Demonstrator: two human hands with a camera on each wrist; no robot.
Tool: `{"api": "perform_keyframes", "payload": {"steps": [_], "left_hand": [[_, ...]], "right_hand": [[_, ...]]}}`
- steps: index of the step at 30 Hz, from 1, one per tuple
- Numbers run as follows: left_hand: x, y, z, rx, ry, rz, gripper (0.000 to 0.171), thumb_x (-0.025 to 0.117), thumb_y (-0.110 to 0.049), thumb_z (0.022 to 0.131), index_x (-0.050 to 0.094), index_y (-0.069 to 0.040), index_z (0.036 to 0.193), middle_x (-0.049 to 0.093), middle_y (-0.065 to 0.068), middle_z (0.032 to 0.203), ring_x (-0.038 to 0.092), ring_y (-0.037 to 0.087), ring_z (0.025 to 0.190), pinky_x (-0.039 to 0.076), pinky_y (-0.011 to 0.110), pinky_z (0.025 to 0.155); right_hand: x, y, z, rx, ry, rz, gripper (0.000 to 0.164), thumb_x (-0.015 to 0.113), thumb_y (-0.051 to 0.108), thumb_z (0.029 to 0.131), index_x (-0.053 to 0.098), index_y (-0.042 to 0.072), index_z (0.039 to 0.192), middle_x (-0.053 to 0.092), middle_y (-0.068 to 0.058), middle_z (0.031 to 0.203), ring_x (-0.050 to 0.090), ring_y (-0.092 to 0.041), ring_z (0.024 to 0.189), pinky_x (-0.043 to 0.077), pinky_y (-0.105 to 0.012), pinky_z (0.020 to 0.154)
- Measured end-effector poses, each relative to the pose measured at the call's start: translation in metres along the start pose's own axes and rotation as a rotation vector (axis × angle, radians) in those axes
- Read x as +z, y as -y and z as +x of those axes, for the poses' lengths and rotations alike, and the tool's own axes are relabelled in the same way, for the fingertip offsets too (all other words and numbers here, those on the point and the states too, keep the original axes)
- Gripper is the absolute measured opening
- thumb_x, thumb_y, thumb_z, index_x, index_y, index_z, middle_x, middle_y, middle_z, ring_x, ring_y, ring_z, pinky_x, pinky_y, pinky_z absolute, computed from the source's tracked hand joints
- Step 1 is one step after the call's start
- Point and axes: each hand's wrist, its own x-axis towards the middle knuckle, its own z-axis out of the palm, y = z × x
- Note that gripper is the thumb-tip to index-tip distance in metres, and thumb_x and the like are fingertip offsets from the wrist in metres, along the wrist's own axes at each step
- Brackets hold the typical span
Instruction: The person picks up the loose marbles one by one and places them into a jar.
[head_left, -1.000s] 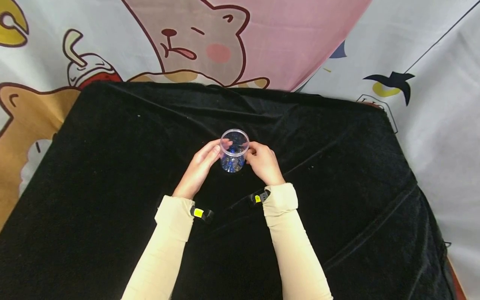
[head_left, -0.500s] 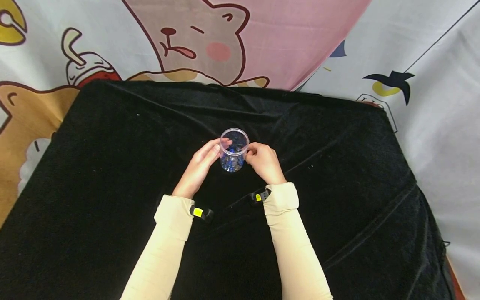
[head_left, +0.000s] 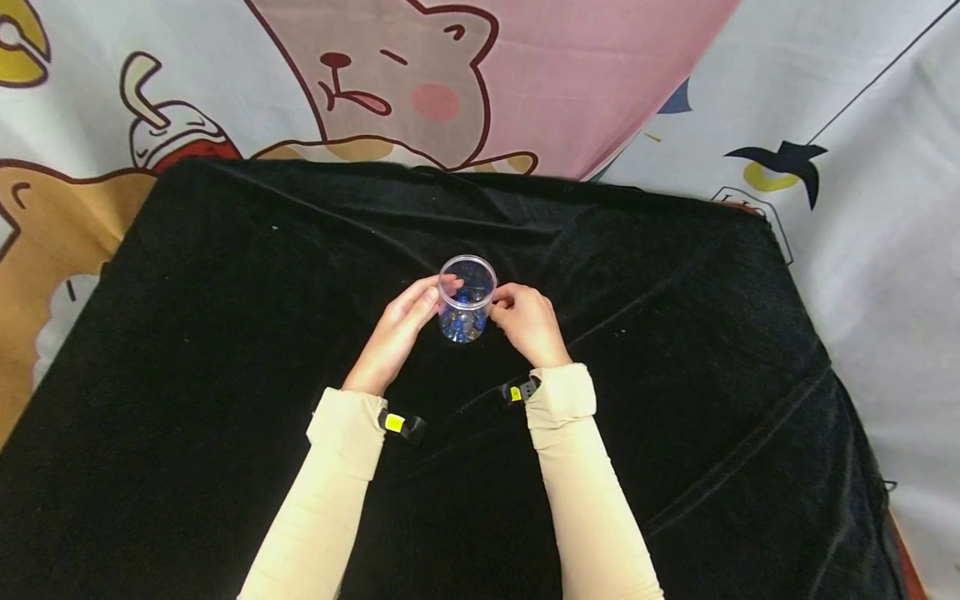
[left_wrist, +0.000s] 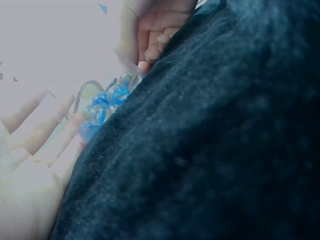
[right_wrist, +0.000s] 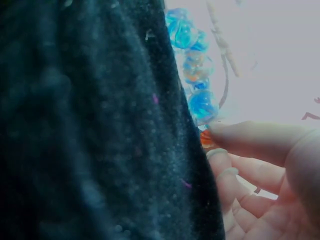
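Note:
A clear plastic jar [head_left: 467, 304] without a lid stands upright on the black cloth in the head view, with several glass marbles [head_left: 460, 325] in its lower part. The left wrist view shows blue marbles [left_wrist: 100, 114] through the jar wall. My left hand [head_left: 392, 335] holds the jar's left side, thumb in front and fingers reaching behind. At the right side, my right hand [head_left: 528, 325] has its fingers curled against the wall. In the right wrist view an orange marble [right_wrist: 206, 139] shows near the thumb tip; whether it is inside the jar is unclear.
Black velvety cloth [head_left: 675, 350] with creases covers the table. Behind it hangs a printed curtain [head_left: 600, 75] with cartoon figures. A strap with a yellow mark [head_left: 394, 423] sits at the left wrist, and a similar wrist strap [head_left: 519, 392] at the right.

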Motion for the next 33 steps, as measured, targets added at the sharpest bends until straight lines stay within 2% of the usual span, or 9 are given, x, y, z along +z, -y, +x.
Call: {"api": "perform_keyframes", "payload": {"steps": [5, 11, 23, 33], "left_hand": [[-0.0002, 0.0002, -0.0003, -0.006, 0.000, 0.003, 0.045, 0.047, -0.037, 0.108, 0.052, -0.011, 0.146, 0.057, 0.004, 0.151, 0.049, 0.016, 0.145, 0.032, 0.044, 0.127], [-0.0002, 0.0005, -0.0008, -0.005, -0.002, -0.001, 0.044, 0.046, -0.035, 0.109, 0.052, -0.011, 0.145, 0.056, 0.006, 0.151, 0.049, 0.019, 0.145, 0.032, 0.045, 0.126], [0.0002, 0.0000, -0.0001, -0.008, -0.009, 0.002, 0.045, 0.047, -0.036, 0.109, 0.053, -0.011, 0.145, 0.057, 0.006, 0.150, 0.050, 0.019, 0.144, 0.032, 0.045, 0.126], [0.0000, -0.0010, -0.0001, -0.009, -0.009, -0.006, 0.045, 0.047, -0.038, 0.109, 0.053, -0.012, 0.145, 0.057, 0.005, 0.150, 0.050, 0.018, 0.144, 0.032, 0.044, 0.126]], "right_hand": [[0.0002, -0.0007, -0.0005, 0.005, 0.001, 0.029, 0.019, 0.064, 0.016, 0.097, 0.073, 0.005, 0.110, 0.070, -0.011, 0.091, 0.066, -0.025, 0.078, 0.049, -0.029, 0.068], [-0.0021, -0.0013, -0.0022, 0.019, 0.012, 0.137, 0.023, 0.065, 0.019, 0.099, 0.070, 0.005, 0.116, 0.076, -0.014, 0.100, 0.073, -0.024, 0.078, 0.060, -0.028, 0.066], [-0.0033, -0.0019, 0.0003, -0.047, -0.029, 0.377, 0.022, 0.067, 0.013, 0.096, 0.070, 0.002, 0.115, 0.074, -0.018, 0.102, 0.071, -0.029, 0.083, 0.056, -0.020, 0.068], [-0.0038, 0.0020, 0.0009, -0.046, -0.084, 0.407, 0.025, 0.070, 0.015, 0.096, 0.070, 0.003, 0.118, 0.074, -0.017, 0.107, 0.072, -0.026, 0.086, 0.058, -0.018, 0.073]]}}
